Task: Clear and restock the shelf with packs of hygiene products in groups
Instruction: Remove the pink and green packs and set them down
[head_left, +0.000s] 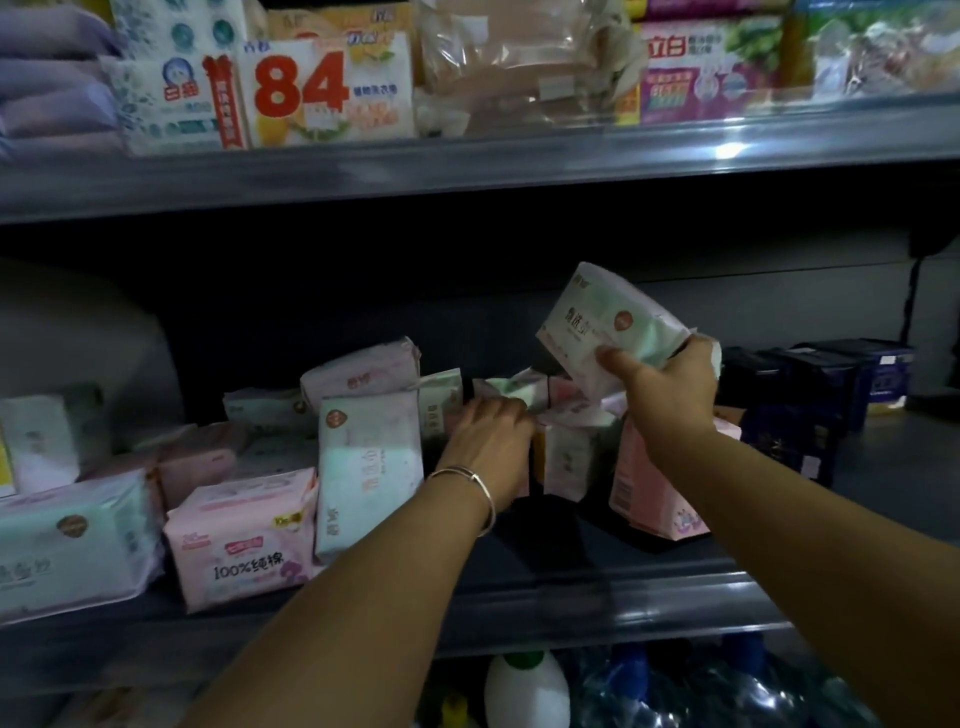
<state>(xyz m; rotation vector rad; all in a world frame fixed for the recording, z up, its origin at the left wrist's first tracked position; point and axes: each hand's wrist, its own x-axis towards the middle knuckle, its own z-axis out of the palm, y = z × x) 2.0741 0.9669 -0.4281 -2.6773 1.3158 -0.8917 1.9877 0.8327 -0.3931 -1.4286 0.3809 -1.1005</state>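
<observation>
right hand (670, 395) grasps white pack (608, 325) above shelf (597, 597) | left hand (488, 441) among standing packs (566, 447), grip unclear

pink pack (244, 540), mint-white pack (608, 325), navy boxes (810, 395)

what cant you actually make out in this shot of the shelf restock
- Head view: the left hand reaches among small packs; its fingertips are hidden behind the hand, so whether it grips one is unclear.
- The pack held up by the right hand: its print is too blurred to read.
- Dark boxes at right: labels lost in shadow.
- The mint pack at lower left is cut off by the frame edge.
- The white bottle below: cut off by the bottom edge.
</observation>
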